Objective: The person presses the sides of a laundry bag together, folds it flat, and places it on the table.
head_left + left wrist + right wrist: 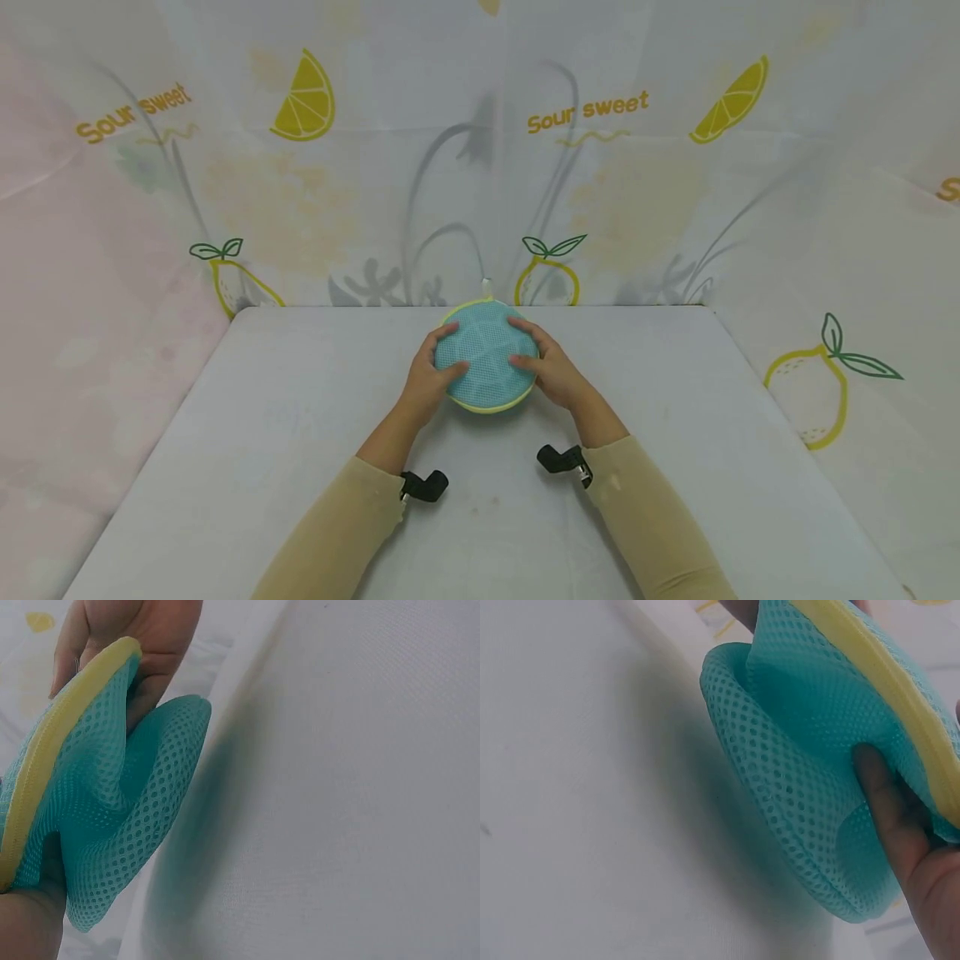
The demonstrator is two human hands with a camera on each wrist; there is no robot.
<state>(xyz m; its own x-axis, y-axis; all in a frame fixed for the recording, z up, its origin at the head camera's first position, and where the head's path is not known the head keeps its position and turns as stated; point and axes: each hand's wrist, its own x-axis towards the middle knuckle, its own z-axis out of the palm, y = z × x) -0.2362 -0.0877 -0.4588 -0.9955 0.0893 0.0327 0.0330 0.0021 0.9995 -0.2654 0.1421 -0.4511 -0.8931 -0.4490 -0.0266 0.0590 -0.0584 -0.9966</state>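
A round turquoise mesh laundry bag with yellow trim is held over the white table, its flat face toward the head camera. My left hand grips its left edge, thumb on the front face. On the opposite edge my right hand holds it with the thumb and a finger over the front. A small white tab sticks up from the top. Both wrist views show the underside of the mesh sagging into loose folds, with fingers pressed into it. Parts of both hands are hidden behind the bag.
The white table stretches out under both arms, with the bag's soft shadow on it. Behind and beside it hangs a pale cloth printed with lemons. A black wrist camera mount sits at the left cuff, another mount at the right.
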